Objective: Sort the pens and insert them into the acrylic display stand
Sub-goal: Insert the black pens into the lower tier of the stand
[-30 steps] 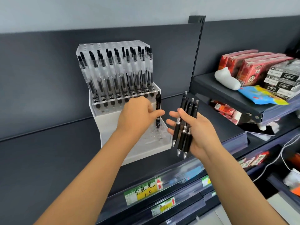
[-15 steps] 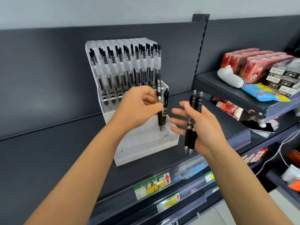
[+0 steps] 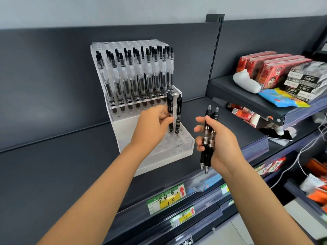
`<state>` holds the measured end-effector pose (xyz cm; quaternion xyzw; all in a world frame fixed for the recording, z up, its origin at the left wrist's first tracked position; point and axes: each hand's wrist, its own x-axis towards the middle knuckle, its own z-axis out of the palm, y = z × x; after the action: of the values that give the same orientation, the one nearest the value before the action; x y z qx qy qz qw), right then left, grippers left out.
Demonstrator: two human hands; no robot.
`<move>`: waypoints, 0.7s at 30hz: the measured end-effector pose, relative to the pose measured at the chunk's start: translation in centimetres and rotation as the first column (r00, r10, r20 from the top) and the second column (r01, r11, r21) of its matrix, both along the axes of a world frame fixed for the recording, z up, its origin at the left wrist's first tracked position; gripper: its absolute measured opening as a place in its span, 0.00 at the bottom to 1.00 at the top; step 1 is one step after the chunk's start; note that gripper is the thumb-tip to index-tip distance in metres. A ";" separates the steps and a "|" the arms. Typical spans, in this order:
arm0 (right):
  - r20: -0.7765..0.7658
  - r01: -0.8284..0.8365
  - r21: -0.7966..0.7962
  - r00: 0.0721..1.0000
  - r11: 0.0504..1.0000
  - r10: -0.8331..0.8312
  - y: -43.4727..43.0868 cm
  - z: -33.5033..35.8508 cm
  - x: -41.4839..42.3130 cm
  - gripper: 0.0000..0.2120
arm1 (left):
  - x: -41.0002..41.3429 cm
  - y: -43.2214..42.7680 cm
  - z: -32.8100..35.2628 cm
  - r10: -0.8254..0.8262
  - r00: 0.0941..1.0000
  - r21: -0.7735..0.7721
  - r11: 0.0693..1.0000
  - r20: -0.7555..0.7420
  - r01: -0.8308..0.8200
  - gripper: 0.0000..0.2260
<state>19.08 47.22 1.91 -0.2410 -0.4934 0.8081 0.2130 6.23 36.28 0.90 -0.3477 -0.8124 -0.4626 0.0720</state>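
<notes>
The stepped acrylic display stand [image 3: 184, 149] sits on a dark shelf. Its upper tier holds several clear pens with black caps [image 3: 138, 75]. On the lower tier one black pen [image 3: 178, 112] stands upright in a hole at the back right. My left hand [image 3: 152, 126] pinches a second black pen [image 3: 170, 106] upright just left of it, its tip at a hole. My right hand [image 3: 217, 140] hovers to the right of the stand, holding two black pens [image 3: 208, 138] tips down.
The dark shelf [image 3: 53, 165] carries price labels [image 3: 166, 198] on its front rail. A neighbouring shelf [image 3: 247, 101] to the right holds red boxes [image 3: 265, 68], black-and-white packs, a white object and a colourful packet. Lower shelves at the right hold cables and packages.
My left hand took another black pen from the right hand's bundle and brought it down beside the one standing in the lower tier. The right hand's bundle shrank to two.
</notes>
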 end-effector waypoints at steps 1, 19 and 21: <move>-0.010 -0.005 -0.028 1.000 1.000 0.004 0.0 0.0 0.1 0.12 | 0.0 0.1 -0.2 0.013 1.000 -0.042 0.999 -0.008 -0.014 0.03; -0.066 -0.092 0.019 0.994 0.996 0.093 -1.3 -0.2 -0.4 0.09 | 1.1 1.1 1.6 0.097 0.993 -0.432 0.894 -0.071 -0.118 0.15; -0.072 -0.084 0.017 0.994 0.996 0.085 -1.3 -0.2 -0.4 0.10 | 1.2 1.2 1.7 0.084 0.995 -0.420 0.902 -0.054 -0.099 0.12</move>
<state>18.70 45.93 1.74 -0.1887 -0.5007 0.8213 0.1979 7.48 37.46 2.58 -0.3246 -0.9072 -0.2660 0.0308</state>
